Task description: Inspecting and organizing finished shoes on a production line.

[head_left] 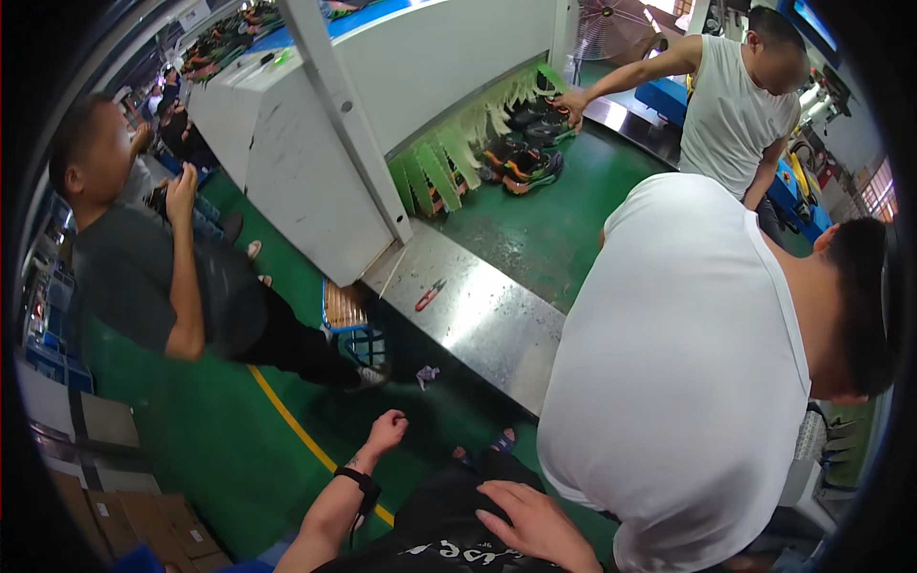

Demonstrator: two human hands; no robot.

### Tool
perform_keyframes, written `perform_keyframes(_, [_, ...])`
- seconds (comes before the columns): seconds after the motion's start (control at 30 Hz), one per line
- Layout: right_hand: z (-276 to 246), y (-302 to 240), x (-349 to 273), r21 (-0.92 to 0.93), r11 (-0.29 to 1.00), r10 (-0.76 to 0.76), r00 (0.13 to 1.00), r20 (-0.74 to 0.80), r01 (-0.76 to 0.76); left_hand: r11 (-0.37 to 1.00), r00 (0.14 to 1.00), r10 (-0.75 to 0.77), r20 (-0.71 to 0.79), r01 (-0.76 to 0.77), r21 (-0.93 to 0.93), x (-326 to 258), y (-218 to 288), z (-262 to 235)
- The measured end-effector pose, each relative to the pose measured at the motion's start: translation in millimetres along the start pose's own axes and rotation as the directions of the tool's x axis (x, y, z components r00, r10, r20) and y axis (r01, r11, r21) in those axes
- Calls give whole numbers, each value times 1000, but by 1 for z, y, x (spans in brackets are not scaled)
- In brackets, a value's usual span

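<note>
My left hand (387, 433) hangs over the green floor with its fingers curled into a loose fist, and nothing shows in it. A black band circles that wrist. Against my dark clothing rests my right hand (535, 520), flat with its fingers stretched out and holding nothing. Ahead of both hands, red-handled thread snips (430, 295) lie on the metal ledge (497, 329) of the conveyor. Dark shoes with orange and green soles (532, 170) stand on the green conveyor belt (516, 229), by a machine's opening.
Close on my right, a person in white (678, 363) leans forward. At the far right another person (735, 115) reaches to the shoes. Someone in dark clothes (172, 267) stands at left. Green strips (430, 177) hang from the white machine (287, 162). Cardboard boxes (143, 525) sit lower left.
</note>
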State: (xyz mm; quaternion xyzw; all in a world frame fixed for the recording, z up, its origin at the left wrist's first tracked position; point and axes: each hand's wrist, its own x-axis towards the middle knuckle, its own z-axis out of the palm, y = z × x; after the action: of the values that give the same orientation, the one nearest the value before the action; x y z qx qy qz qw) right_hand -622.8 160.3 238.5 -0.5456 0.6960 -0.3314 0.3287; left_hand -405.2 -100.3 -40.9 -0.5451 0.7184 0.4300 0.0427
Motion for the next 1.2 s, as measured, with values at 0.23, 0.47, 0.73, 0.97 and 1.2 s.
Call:
perform_keyframes(0.23, [-27,-14,52,74,997,32,985,-167,-20,936,916,335,219,-350,31,38,110,-41])
perform_keyframes(0.47, [-36,-9,147,314,921,317,909,-270,-228,784,743,592,313,-620,-10,144,205,-82])
perform_keyframes(0.73, [-34,94,387,567,804,505,706,-496,-176,825,678,545,494,-539,-171,194,246,-132])
perform_keyframes(0.97, [-78,199,653,-298,875,158,806,-570,-382,678,361,590,722,-707,-200,215,255,-151])
perform_keyframes(1.2, [-54,210,726,-596,725,331,933,-140,-346,775,513,551,658,-607,-175,230,254,-172])
